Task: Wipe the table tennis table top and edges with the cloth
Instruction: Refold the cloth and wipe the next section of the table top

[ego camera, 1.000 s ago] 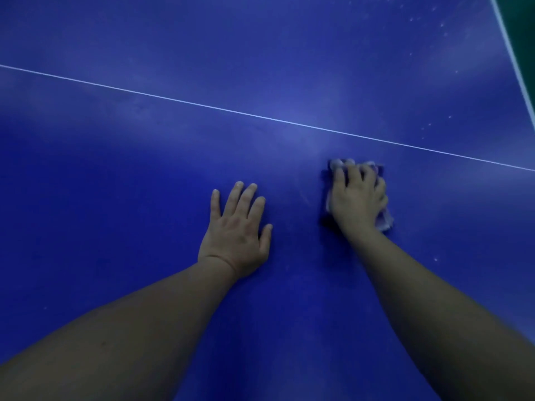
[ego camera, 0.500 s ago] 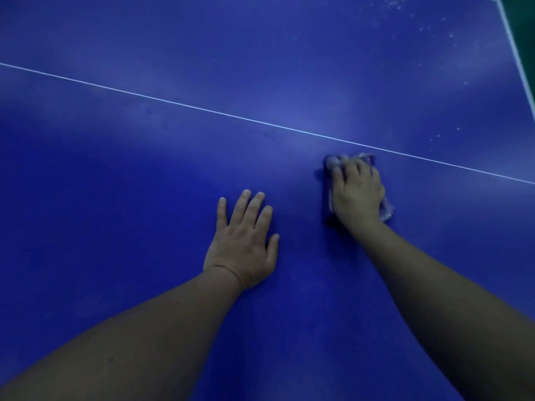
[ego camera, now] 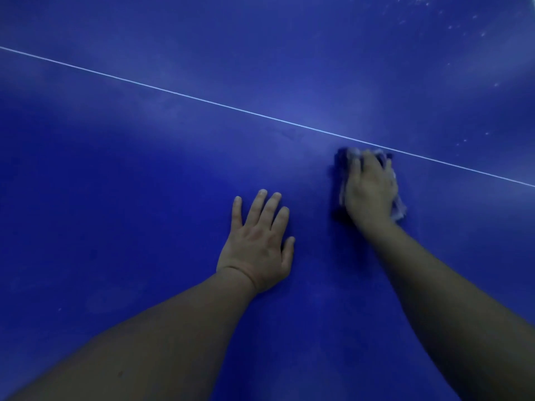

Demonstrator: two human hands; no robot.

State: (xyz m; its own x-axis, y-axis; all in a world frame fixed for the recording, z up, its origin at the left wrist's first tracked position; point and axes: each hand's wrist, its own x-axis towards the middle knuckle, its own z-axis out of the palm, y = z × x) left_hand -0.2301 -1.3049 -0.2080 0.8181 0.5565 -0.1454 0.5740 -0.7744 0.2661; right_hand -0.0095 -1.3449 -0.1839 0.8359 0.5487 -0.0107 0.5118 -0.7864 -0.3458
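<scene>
Blue tabletop point(ego camera: 115, 212), white centre line point(ego camera: 202, 100) as landmark. Left hand point(ego camera: 257, 244) lies flat below the line, fingers spread, palm down, bracing; same place as a second ago. Right hand point(ego camera: 369, 189) presses the cloth point(ego camera: 398, 208) onto the tabletop, fingers curled over its bunched top; it has crept up until the fingertips nearly meet the line. Judgement: wiping stroke advancing; white specks beyond the line, far right, not yet wiped. No containers in view.
</scene>
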